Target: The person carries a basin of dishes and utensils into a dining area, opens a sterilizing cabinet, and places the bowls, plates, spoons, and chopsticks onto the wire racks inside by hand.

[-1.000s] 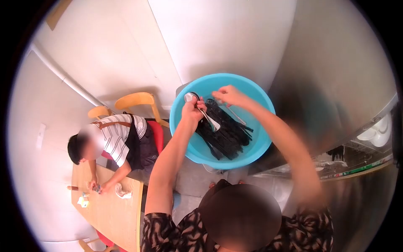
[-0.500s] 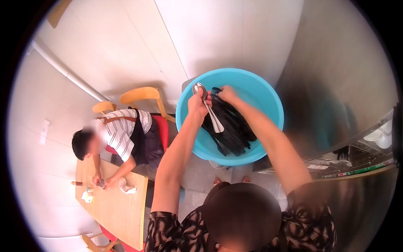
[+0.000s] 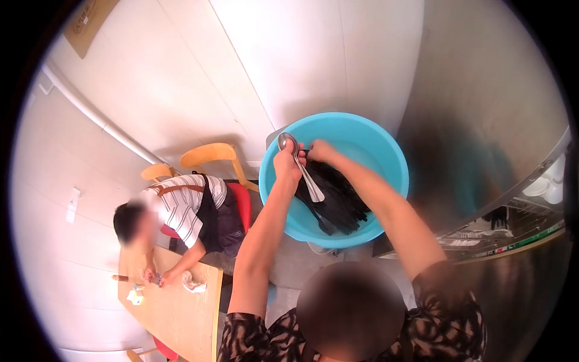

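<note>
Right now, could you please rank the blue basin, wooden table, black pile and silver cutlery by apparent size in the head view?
Largest to smallest:
1. Blue basin
2. Wooden table
3. Black pile, partly hidden
4. Silver cutlery, partly hidden

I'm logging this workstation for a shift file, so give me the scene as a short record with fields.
Container: round blue basin
Contents: pile of long black utensils, exact kind unclear
Left hand: holds at least one metal spoon
Right hand: at the pile's far end, grip unclear
Nearby: seated person at a wooden table, crumpled white item on it
</note>
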`<action>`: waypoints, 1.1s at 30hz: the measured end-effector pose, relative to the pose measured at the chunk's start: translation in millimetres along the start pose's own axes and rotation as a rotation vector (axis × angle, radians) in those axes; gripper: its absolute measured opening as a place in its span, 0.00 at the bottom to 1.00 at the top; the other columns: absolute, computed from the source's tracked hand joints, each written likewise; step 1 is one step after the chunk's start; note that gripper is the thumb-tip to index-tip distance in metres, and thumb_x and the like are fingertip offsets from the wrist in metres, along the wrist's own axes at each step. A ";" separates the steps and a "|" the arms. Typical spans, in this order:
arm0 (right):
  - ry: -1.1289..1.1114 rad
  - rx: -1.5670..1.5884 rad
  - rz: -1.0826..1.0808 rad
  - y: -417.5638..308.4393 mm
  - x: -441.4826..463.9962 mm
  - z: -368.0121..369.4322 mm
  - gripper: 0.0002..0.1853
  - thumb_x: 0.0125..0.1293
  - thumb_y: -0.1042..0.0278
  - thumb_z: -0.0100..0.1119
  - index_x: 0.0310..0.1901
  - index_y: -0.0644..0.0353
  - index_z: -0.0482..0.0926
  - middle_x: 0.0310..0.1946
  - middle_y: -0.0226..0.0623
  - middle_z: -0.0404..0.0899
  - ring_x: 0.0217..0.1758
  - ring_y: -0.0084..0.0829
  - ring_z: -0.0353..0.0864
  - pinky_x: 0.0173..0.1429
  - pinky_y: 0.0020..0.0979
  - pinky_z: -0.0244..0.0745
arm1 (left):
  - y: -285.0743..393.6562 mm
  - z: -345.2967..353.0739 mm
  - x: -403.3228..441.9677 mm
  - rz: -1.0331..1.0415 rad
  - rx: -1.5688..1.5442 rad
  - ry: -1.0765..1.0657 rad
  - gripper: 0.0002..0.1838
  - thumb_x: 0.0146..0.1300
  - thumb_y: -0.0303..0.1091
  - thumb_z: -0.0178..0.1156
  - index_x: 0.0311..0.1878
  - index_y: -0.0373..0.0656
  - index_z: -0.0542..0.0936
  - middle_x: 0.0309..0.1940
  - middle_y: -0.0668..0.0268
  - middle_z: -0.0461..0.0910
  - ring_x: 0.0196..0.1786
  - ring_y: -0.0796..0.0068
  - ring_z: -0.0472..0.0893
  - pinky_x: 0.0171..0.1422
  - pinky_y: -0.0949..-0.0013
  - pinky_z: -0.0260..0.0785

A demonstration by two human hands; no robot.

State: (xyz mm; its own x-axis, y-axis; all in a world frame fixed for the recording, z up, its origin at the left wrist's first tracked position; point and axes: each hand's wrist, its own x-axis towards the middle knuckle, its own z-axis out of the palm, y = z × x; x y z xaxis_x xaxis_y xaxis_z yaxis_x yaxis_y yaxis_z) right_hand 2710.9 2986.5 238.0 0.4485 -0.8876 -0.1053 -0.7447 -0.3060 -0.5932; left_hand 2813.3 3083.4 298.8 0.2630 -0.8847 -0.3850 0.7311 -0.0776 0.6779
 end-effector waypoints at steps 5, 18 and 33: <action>0.329 0.262 -0.069 12.7 6.9 -20.6 0.11 0.45 0.68 0.62 0.31 0.65 0.80 0.28 0.44 0.81 0.31 0.35 0.79 0.38 0.34 0.73 | -0.9 -1.1 1.7 0.061 0.028 -0.042 0.12 0.67 0.42 0.52 0.42 0.42 0.72 0.32 0.62 0.77 0.25 0.74 0.72 0.22 0.75 0.62; 0.734 0.294 -0.527 -76.9 -55.5 -103.0 0.10 0.58 0.65 0.50 0.38 0.57 0.79 0.37 0.40 0.78 0.45 0.45 0.71 0.50 0.44 0.65 | 8.1 53.9 -33.3 0.552 0.059 -0.431 0.12 0.71 0.35 0.44 0.52 0.38 0.66 0.46 0.63 0.73 0.47 0.71 0.76 0.46 0.63 0.73; 0.286 0.455 -0.221 -55.4 -119.9 -62.6 0.13 0.57 0.61 0.52 0.36 0.61 0.79 0.38 0.48 0.79 0.40 0.46 0.79 0.42 0.37 0.73 | 50.2 25.0 -11.0 0.653 0.011 -0.177 0.08 0.67 0.33 0.51 0.42 0.38 0.66 0.30 0.60 0.74 0.26 0.77 0.70 0.28 0.74 0.66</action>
State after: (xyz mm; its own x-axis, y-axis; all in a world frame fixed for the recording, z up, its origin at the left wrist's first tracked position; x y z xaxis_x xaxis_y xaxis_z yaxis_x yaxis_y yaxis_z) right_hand 2667.5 3088.3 333.5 0.3702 -0.8968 0.2423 -0.3327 -0.3715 -0.8668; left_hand 2831.4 3077.8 352.7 0.5408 -0.8135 0.2139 0.4506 0.4949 0.7429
